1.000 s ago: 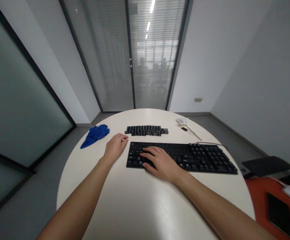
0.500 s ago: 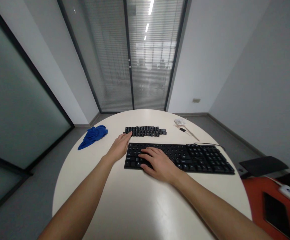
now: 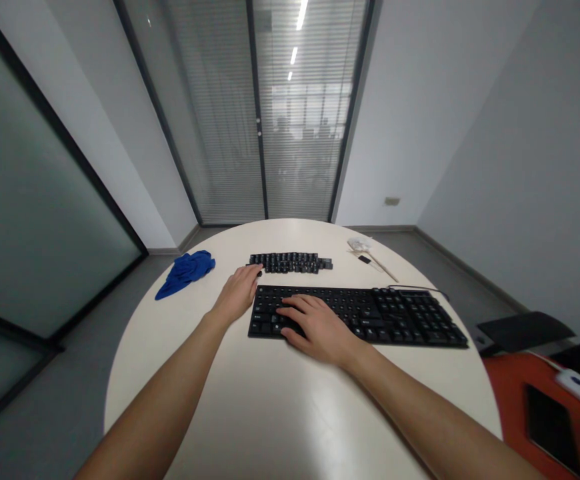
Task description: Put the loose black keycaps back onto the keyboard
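Observation:
A black keyboard (image 3: 395, 317) lies across the round white table (image 3: 270, 407). My right hand (image 3: 320, 327) lies flat on its left end, fingers spread over the keys. Behind the keyboard, loose black keycaps (image 3: 290, 262) lie in rows. My left hand (image 3: 237, 293) is just left of the keyboard's far corner. Its fingertips are pinched on a small dark keycap (image 3: 259, 272) at the near left end of those rows.
A crumpled blue cloth (image 3: 185, 272) lies at the table's left edge. A small white item and a thin stick (image 3: 370, 257) sit at the far right. The keyboard's cable loops behind its right end. An orange seat (image 3: 545, 413) stands low to the right.
My left hand reached forward to the left end of the keycap rows, then drew back slightly with a dark keycap at its fingertips. The right hand stayed on the keyboard.

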Demonstrator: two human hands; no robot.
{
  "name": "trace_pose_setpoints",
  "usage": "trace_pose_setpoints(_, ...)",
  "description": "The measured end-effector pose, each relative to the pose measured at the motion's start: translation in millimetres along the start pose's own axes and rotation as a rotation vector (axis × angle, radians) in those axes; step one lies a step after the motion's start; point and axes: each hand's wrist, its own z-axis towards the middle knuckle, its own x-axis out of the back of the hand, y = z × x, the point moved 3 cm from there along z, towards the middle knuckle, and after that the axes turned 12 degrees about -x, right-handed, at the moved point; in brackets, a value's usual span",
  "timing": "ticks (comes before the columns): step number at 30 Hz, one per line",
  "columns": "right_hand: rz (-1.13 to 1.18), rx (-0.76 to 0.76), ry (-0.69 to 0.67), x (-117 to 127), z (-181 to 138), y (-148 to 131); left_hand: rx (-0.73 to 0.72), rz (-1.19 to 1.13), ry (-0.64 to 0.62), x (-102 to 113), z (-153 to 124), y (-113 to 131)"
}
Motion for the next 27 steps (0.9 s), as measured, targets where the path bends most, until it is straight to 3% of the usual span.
trace_pose_setpoints(15,0.003,0.003,-0.005,1.0,-0.2,0.8,0.099,-0.130,0.047,9.5,-3.9,-1.7)
trace_pose_setpoints(20,0.016,-0.004,-0.008,0.5,0.2,1.5,0.194,-0.159,0.088,15.8,-7.1,-1.3)
trace_pose_setpoints(23,0.031,-0.012,-0.007,1.0,0.5,1.5,0.250,-0.173,0.125,20.3,-8.5,3.4)
trace_pose_setpoints(27,0.072,-0.034,0.015,2.2,1.3,1.2,0.216,-0.235,0.131,23.9,-4.6,18.1)
